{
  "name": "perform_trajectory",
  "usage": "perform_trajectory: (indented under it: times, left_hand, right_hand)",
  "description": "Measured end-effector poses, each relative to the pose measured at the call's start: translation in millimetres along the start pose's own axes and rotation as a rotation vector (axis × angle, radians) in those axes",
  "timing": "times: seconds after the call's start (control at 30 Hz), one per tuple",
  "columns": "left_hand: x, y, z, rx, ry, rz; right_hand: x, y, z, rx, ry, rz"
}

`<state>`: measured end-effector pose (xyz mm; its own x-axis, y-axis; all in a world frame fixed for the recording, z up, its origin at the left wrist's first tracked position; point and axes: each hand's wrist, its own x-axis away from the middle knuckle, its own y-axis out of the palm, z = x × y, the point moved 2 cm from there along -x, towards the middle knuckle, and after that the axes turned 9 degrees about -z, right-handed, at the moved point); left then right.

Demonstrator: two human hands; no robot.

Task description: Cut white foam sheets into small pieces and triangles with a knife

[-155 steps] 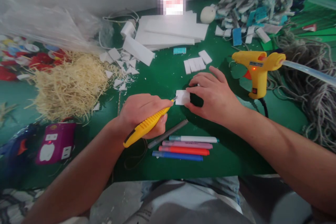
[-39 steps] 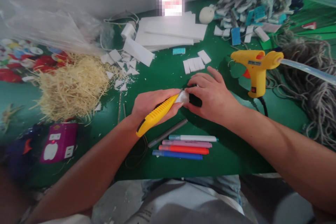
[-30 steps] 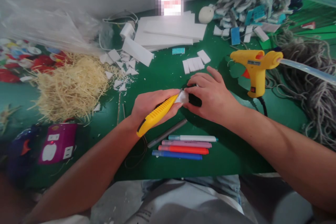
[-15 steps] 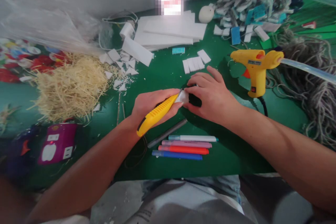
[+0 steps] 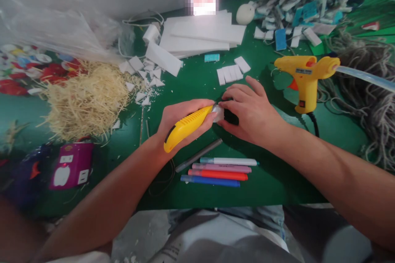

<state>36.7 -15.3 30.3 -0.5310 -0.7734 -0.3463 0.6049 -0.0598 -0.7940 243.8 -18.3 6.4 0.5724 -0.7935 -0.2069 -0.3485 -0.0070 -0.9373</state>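
Observation:
A yellow utility knife (image 5: 188, 126) lies in the grip of my left hand (image 5: 175, 113), its front end toward a small white foam piece (image 5: 218, 113). My right hand (image 5: 247, 107) pinches that piece between thumb and fingers, and the left fingertips meet it from the other side. The blade is mostly hidden by the fingers. Just beyond the right hand lie several small white foam rectangles (image 5: 230, 74) in a row. Closer to me are a grey stick-like rod (image 5: 199, 155) and several markers (image 5: 220, 171) side by side.
At right stands a yellow glue gun (image 5: 307, 78) beside grey yarn (image 5: 367, 102). White foam sheets (image 5: 197, 35) are stacked at the back. Straw-like shreds (image 5: 86, 102), foam scraps (image 5: 149, 74) and a purple box (image 5: 72, 166) lie left. A blue-and-white heap (image 5: 305, 4) fills the back right.
The yellow knife's handle has turned slightly and moved a little forward with my left hand. My right hand keeps its pinch on the foam piece. The whole view has shifted slightly.

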Motion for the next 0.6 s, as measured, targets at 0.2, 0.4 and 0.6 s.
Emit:
perform_trajectory:
  times: [0.2, 0.4, 0.6]
  left_hand:
    - [3.6, -5.8, 5.6, -0.033, -0.006, 0.035]
    - [3.1, -4.9, 2.8, -0.021, -0.01, 0.014]
    - [1.7, -1.3, -0.9, 0.002, -0.014, 0.012]
  right_hand:
    - [-0.4, -1.3, 1.2, 0.059, -0.021, -0.028]
    - [-1.0, -0.3, 1.5, -0.015, 0.004, -0.018]
    - [-1.3, -0.1, 0.3, -0.011, 0.007, 0.01]
